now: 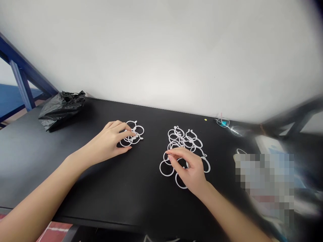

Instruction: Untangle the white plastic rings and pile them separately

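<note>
Two heaps of white plastic hook rings sit on the black tabletop (32, 158): a smaller heap (133, 134) left of centre and a larger heap (183, 141) right of centre, with a strip of bare black between them. The person's left hand (108, 139) lies over the smaller heap, its fingers (123, 134) curved and touching the rings, though I can't tell whether they have hold of any. The right hand (188, 168) sits on the lower part of the larger heap, its fingers (176, 155) slightly spread across the rings, and again I can't tell if they grip one.

Farther back, a crumpled black plastic bag (62, 109) lies at the upper left of the tabletop, against a white wall (161, 50). Eyeglasses (223, 122) rest near the far edge at the right, beside a small yellow speck (205, 119). A blue metal frame (21, 77) rises at the left, red floor tiles (54, 232) show at the bottom left, and a pixelated patch (264, 185) hides whatever lies at the lower right.
</note>
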Available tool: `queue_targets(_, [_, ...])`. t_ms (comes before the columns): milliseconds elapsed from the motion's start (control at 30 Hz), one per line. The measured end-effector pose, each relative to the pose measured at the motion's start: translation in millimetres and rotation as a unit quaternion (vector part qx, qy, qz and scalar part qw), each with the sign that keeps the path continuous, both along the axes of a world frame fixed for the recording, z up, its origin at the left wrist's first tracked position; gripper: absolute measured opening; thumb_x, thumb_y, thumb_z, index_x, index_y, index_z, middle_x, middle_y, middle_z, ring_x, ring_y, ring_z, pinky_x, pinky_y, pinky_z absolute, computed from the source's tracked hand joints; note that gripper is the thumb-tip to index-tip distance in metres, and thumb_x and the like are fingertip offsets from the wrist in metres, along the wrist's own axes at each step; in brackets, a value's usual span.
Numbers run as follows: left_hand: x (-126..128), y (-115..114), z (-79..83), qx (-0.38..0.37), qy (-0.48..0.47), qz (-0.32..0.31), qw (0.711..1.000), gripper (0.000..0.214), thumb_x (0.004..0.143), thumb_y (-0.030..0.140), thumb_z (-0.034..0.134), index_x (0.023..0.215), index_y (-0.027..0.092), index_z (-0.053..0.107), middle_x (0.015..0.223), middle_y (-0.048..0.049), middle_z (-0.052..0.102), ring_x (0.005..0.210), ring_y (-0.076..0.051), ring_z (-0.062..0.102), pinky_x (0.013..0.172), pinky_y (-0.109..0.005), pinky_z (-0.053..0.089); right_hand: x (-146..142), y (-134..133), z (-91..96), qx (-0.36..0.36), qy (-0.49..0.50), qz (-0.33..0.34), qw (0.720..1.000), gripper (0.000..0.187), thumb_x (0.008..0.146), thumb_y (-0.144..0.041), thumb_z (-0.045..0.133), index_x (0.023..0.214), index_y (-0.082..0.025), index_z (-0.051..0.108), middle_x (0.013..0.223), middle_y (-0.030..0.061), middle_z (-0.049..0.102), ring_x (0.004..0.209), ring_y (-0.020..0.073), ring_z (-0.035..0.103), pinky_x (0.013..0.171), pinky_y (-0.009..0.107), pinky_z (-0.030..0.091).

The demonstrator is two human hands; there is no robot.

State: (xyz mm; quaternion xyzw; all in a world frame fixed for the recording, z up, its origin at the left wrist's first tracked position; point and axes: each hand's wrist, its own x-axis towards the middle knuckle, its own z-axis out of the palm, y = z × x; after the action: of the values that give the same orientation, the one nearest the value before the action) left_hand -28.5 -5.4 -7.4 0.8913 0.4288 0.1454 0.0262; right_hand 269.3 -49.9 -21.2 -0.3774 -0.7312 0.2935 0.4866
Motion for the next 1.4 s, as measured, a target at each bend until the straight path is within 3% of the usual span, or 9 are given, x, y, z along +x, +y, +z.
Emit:
queue_targets(267, [-5, 1, 2.5, -0.002, 0.012, 0.008, 1.0, 0.03, 0.087, 0.031, 0.063, 0.115, 0.022, 0.062, 0.109, -0.0073, 0.059, 0.1, -0.025, 0.054, 0.092, -0.042, 0.04, 2, 3, 2.8, 0.02, -0.002, -0.007, 1.0, 0.018, 0.086, -0.005, 0.061, 0.093, -0.016, 0.073, 0.081, 0.0054, 0.072, 0.069, 0.0138, 0.066, 0.064, 0.028, 0.057])
queue_targets(400, [7, -4, 5.6, 0.013, -0.035, -0.01, 0.999, 0.03, 0.088, 0.037, 0.064, 0.112, 0.02, 0.063, 0.109, -0.0085, 0.059, 0.1, -0.024, 0.054, 0.092, -0.041, 0.041, 1, 3, 1.4, 0.043, -0.018, -0.004, 0.999, 0.017, 0.085, -0.004, 0.062, 0.091, -0.017, 0.072, 0.074, 0.0035, 0.07, 0.065, 0.014, 0.064, 0.063, 0.029, 0.055])
queue_targets(533, [39, -22, 1.5, -0.016, -0.112, -0.091, 0.989, 0.031, 0.092, 0.036, 0.062, 0.116, 0.017, 0.062, 0.11, -0.0102, 0.057, 0.102, -0.023, 0.054, 0.092, -0.036, 0.042, 0, 2, 0.2, 0.054, -0.02, -0.004, 0.998, 0.017, 0.086, -0.004, 0.062, 0.092, -0.017, 0.071, 0.076, 0.0038, 0.071, 0.066, 0.0139, 0.065, 0.063, 0.028, 0.054])
queue_targets(633, [61, -36, -7.5, -0.077, -0.069, -0.164, 0.981, 0.037, 0.093, 0.039, 0.059, 0.125, 0.02, 0.059, 0.103, -0.0084, 0.058, 0.091, -0.021, 0.055, 0.083, -0.033, 0.043, 1, 2, -0.4, 0.046, -0.02, -0.012, 0.999, 0.017, 0.086, -0.005, 0.061, 0.092, -0.017, 0.071, 0.077, 0.0035, 0.072, 0.067, 0.0138, 0.066, 0.065, 0.028, 0.054])
queue_targets(767, [74, -44, -16.3, -0.085, -0.016, -0.207, 0.974, 0.042, 0.095, 0.042, 0.056, 0.132, 0.021, 0.055, 0.087, -0.0046, 0.056, 0.073, -0.018, 0.05, 0.073, -0.032, 0.04, 1, 3, -1.8, 0.029, -0.022, -0.017, 0.999, 0.015, 0.086, -0.006, 0.062, 0.091, -0.017, 0.072, 0.077, 0.0035, 0.072, 0.069, 0.0137, 0.066, 0.066, 0.028, 0.055])
queue_targets(967, [72, -43, -14.5, -0.084, -0.026, -0.194, 0.977, 0.021, 0.096, 0.034, 0.055, 0.104, 0.016, 0.063, 0.09, -0.006, 0.056, 0.078, -0.018, 0.051, 0.076, -0.032, 0.039, -1, 3, -0.9, 0.031, -0.023, -0.012, 0.999, 0.015, 0.087, -0.007, 0.06, 0.092, -0.016, 0.071, 0.076, 0.0037, 0.072, 0.068, 0.0135, 0.066, 0.066, 0.028, 0.055])
queue_targets(1100, [72, -40, -13.8, -0.09, -0.036, -0.175, 0.98, 0.025, 0.092, 0.039, 0.061, 0.086, 0.016, 0.058, 0.091, -0.0064, 0.057, 0.077, -0.018, 0.049, 0.072, -0.031, 0.04, -1, 2, -1.1, 0.031, -0.021, -0.012, 0.999, 0.015, 0.088, -0.007, 0.06, 0.091, -0.016, 0.071, 0.077, 0.0043, 0.072, 0.068, 0.0138, 0.067, 0.066, 0.027, 0.055])
queue_targets(1267, [69, -39, -14.1, -0.114, -0.061, -0.173, 0.976, 0.023, 0.094, 0.039, 0.059, 0.089, 0.016, 0.057, 0.096, -0.0072, 0.058, 0.082, -0.019, 0.054, 0.077, -0.031, 0.044, 0, 2, -3.3, 0.027, -0.021, -0.007, 0.999, 0.015, 0.088, -0.007, 0.06, 0.093, -0.016, 0.071, 0.078, 0.0045, 0.072, 0.069, 0.0139, 0.067, 0.067, 0.028, 0.056])
queue_targets(1400, [66, -39, -11.9, -0.164, -0.122, -0.164, 0.965, 0.014, 0.098, 0.029, 0.051, 0.095, 0.018, 0.059, 0.105, -0.007, 0.059, 0.093, -0.018, 0.058, 0.084, -0.029, 0.046, 0, 2, -2.8, 0.037, -0.032, -0.004, 0.999, 0.015, 0.088, -0.008, 0.061, 0.092, -0.018, 0.071, 0.077, 0.0037, 0.07, 0.067, 0.014, 0.064, 0.064, 0.029, 0.054])
